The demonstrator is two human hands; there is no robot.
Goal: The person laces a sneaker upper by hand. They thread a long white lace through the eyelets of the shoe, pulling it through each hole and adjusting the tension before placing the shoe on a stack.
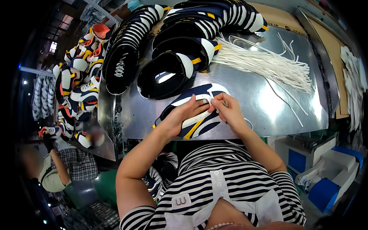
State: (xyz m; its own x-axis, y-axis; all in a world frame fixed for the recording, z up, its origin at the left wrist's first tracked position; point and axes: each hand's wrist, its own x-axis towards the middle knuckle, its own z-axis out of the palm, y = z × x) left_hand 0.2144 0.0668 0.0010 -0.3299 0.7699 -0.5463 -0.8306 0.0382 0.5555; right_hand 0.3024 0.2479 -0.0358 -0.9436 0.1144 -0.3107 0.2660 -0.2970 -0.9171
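A navy, white and yellow shoe upper [196,129] lies tilted on the metal table right in front of me. My left hand [183,114] grips it from the left, its fingers reaching into the lacing opening. At the same opening, my right hand [229,112] pinches a white shoelace [210,100] between thumb and forefinger. Something small and brownish shows at the right fingertips, too small to name. A thin white loop of lace [249,124] hangs by the right wrist. The fingertips of my left hand are partly hidden by the upper.
Beyond the upper stand nested rows of dark shoe uppers [122,71], with more [163,78] close by. White laces [268,63] lie bundled at the right on the metal table [260,103]. Colourful shoes [86,92] are heaped at the left, where another person [57,165] works.
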